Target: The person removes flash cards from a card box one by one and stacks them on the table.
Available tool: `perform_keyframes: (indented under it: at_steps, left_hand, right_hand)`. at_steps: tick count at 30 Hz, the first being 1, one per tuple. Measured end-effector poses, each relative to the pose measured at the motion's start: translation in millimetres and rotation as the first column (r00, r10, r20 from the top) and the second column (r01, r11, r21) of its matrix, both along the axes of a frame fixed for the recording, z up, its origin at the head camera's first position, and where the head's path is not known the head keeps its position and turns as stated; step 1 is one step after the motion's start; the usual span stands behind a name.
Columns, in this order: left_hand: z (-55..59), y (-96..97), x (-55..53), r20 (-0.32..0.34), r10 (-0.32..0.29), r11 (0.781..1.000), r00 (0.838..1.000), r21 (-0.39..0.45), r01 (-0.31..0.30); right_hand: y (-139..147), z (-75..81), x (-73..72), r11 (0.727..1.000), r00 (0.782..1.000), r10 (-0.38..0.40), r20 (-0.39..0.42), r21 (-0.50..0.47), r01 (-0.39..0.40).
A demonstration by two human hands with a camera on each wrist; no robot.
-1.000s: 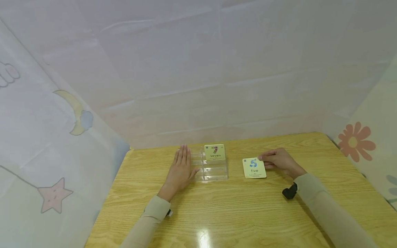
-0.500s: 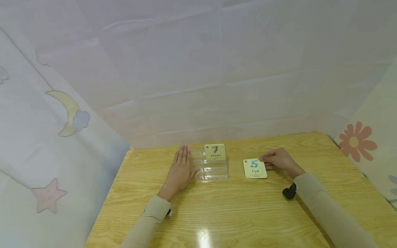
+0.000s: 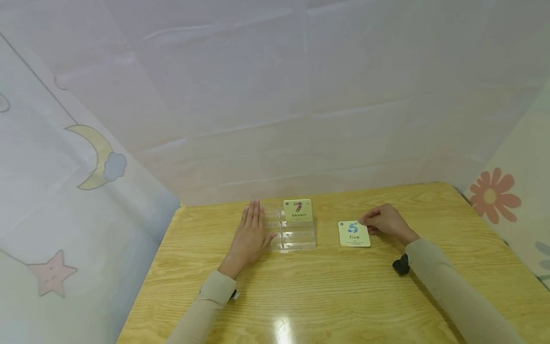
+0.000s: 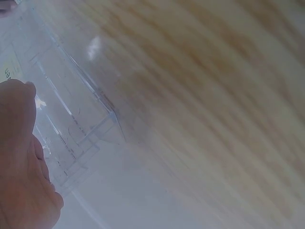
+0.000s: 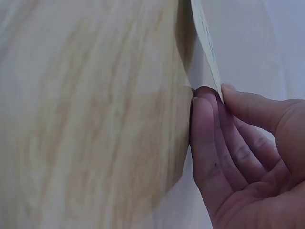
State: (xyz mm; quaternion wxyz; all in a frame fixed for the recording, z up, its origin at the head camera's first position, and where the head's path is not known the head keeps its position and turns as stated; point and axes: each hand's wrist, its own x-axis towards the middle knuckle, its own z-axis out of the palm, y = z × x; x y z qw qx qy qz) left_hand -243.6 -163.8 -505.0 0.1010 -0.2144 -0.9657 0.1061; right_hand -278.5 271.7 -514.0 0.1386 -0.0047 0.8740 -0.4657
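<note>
A clear plastic card rack (image 3: 296, 239) with stepped slots stands on the wooden table. A yellow card reading "seven" (image 3: 298, 211) leans in its top right slot. My left hand (image 3: 250, 239) rests with straight fingers over the rack's left side, hiding part of it; in the left wrist view its thumb lies near the rack's clear edge (image 4: 88, 78). To the right of the rack, my right hand (image 3: 388, 223) pinches the upper right corner of a yellow card reading "five" (image 3: 354, 234). The right wrist view shows that card (image 5: 207, 43) edge-on between thumb and fingers.
The wooden table (image 3: 266, 296) runs back to a pale cloth wall (image 3: 275, 119). Cloth sides stand left and right, printed with a moon (image 3: 92, 155), a star (image 3: 52, 273) and a red flower (image 3: 494, 196). A black wrist device (image 3: 401, 264) hangs under the right sleeve.
The "five" card and my right hand have shifted very slightly to the right. My left hand and the rack have stayed put. The left cloth has swayed, its star moving left.
</note>
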Motion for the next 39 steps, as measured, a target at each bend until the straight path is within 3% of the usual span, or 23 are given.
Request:
perform_keyframes:
  at_steps: [8, 20, 39]
  left_hand:
    - [0.1, -0.2, -0.8, 0.000, 0.006, 1.000, 1.000, -0.009, -0.006]
    - [2.8, 0.4, -1.0, 0.023, 0.006, 1.000, 1.000, 0.019, -0.006]
    - [-2.9, -1.0, -1.2, -0.009, 0.006, 1.000, 1.000, -0.007, -0.006]
  right_hand:
    - [-1.3, 3.8, 0.4, 0.993, 0.996, 0.042, -0.077, 0.117, -0.033]
    - [-0.7, 8.2, 0.4, 0.979, 0.986, 0.097, -0.133, 0.189, -0.071]
    - [4.0, 3.6, 2.0, 0.991, 0.992, 0.056, -0.115, 0.130, -0.040]
